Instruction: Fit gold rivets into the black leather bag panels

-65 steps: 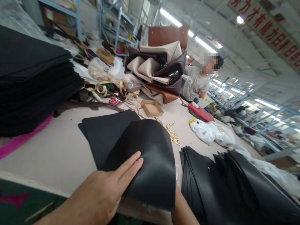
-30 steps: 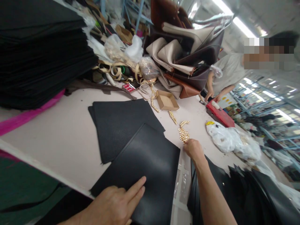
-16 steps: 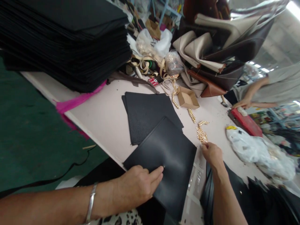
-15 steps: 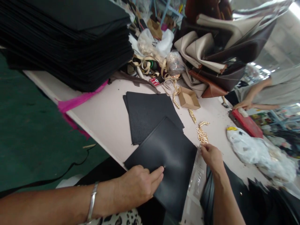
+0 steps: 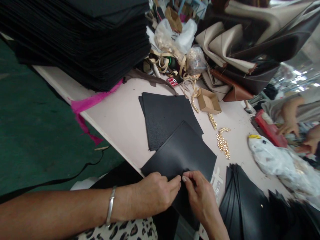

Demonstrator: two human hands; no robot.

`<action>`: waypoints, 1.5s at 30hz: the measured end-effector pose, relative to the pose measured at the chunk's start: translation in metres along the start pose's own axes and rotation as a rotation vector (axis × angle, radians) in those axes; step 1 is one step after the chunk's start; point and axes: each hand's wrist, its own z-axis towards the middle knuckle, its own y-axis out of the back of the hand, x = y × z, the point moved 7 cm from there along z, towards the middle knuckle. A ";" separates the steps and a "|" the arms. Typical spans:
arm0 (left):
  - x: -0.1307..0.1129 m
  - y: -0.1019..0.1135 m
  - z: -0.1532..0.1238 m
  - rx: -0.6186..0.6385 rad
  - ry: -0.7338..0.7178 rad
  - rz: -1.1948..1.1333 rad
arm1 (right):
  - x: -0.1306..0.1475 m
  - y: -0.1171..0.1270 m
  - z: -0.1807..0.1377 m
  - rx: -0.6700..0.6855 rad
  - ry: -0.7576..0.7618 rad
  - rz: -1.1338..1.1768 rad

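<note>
While both hands meet over black panel [image 5: 185,150] at near edge of table [image 5: 120,113], L hand [image 5: 152,195] fingers curl, tips pinching panel. R hand [image 5: 200,196] thumb+forefinger closed at same spot; stud between them? can't tell. Step, prob.: fitting hardware mid-panel. Next needs panel steady, exact alignment. Gold studs [image 5: 223,145] near, to right.

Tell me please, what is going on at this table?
A person's left hand and right hand rest on a black panel at the near edge of the table. Their fingers meet at one spot on it; whether they pinch something is unclear. Gold fittings lie to the right, near a fanned pile of black panels. Another person's hands work at the far right.
</note>
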 end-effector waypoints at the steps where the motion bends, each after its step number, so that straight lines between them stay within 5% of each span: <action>1: 0.000 0.000 0.000 -0.002 0.003 0.001 | 0.000 0.000 0.001 0.006 0.008 -0.004; 22: 0.000 -0.009 -0.001 0.105 0.011 -0.116 | 0.008 0.005 0.041 0.356 -0.229 -0.224; 27: 0.002 -0.013 -0.001 0.097 0.011 -0.135 | -0.005 0.006 0.055 0.457 -0.261 -0.126; 29: 0.003 -0.012 0.000 0.091 -0.003 -0.130 | -0.015 0.020 0.073 0.363 -0.254 -0.078; 32: 0.005 -0.015 0.000 0.114 -0.010 -0.140 | -0.029 0.061 0.105 -0.032 -0.209 -0.159; 34: 0.006 -0.019 -0.001 0.121 0.002 -0.146 | -0.034 0.077 0.118 -0.135 -0.194 -0.201; 40: 0.012 -0.035 -0.007 0.048 0.042 -0.117 | -0.051 0.087 0.136 -0.015 -0.255 -0.092; 45: 0.019 -0.029 -0.014 0.040 -0.010 -0.208 | -0.063 0.098 0.113 0.049 -0.321 0.090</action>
